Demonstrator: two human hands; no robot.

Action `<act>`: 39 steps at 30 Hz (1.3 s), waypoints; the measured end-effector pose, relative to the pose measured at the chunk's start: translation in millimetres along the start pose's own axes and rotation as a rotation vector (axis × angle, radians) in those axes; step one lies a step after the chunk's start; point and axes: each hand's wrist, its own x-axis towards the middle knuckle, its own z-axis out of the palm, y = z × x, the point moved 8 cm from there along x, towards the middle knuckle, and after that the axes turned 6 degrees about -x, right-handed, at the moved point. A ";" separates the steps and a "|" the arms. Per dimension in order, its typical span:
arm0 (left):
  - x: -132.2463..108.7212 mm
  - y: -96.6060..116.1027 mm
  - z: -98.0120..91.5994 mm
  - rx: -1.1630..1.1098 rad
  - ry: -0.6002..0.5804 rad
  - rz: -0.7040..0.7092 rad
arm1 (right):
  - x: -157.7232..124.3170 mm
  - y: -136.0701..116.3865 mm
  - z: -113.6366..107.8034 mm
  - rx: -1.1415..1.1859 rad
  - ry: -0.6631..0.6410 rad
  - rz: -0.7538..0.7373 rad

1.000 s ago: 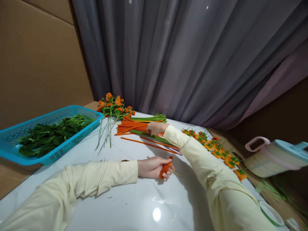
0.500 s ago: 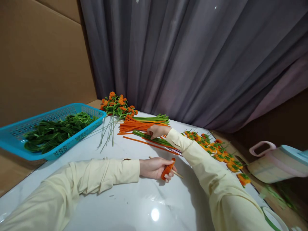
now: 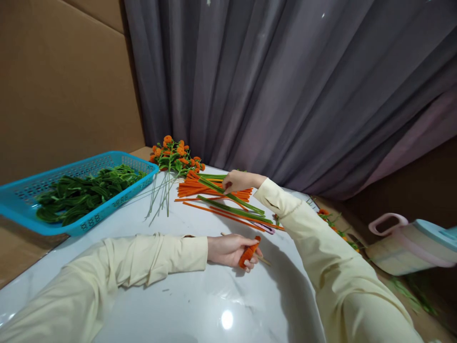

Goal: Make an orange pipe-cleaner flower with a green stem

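Observation:
My left hand [image 3: 230, 250] is closed around a thin wooden stick [image 3: 264, 260] and a coil of orange pipe cleaner [image 3: 249, 252], low over the white table. Farther away, my right hand [image 3: 237, 181] pinches a few green pipe cleaners [image 3: 252, 204] that slant down to the right. They lie across a pile of orange pipe cleaners [image 3: 191, 187]. Nearer to me, more green pipe cleaners [image 3: 217, 205] rest beside loose orange strands. My fingertips partly hide the pinched strands.
At left stands a blue basket [image 3: 107, 216] of green fuzzy leaves [image 3: 84, 190]. Orange flowers on stems [image 3: 174, 155] lie at the back. A lidded jug [image 3: 410, 245] stands at right, and more orange flowers [image 3: 333, 224] are partly behind my right sleeve.
My right hand has risen away from me, shifting some green pipe cleaners off the nearer bunch and over the orange pile. My left hand has stayed put with the coil and stick.

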 end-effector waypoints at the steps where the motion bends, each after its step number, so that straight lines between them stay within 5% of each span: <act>1: 0.1 -0.2 -0.2 -0.001 0.003 -0.003 | 0.5 1.1 0.3 0.002 -0.008 -0.003; 31: 0.7 -0.8 1.1 0.015 -0.022 -0.011 | -7.6 -2.2 -2.0 -0.037 -0.017 0.068; 39: 0.2 -0.6 2.8 0.025 -0.035 -0.006 | -15.2 -2.0 -18.8 -0.071 0.044 0.111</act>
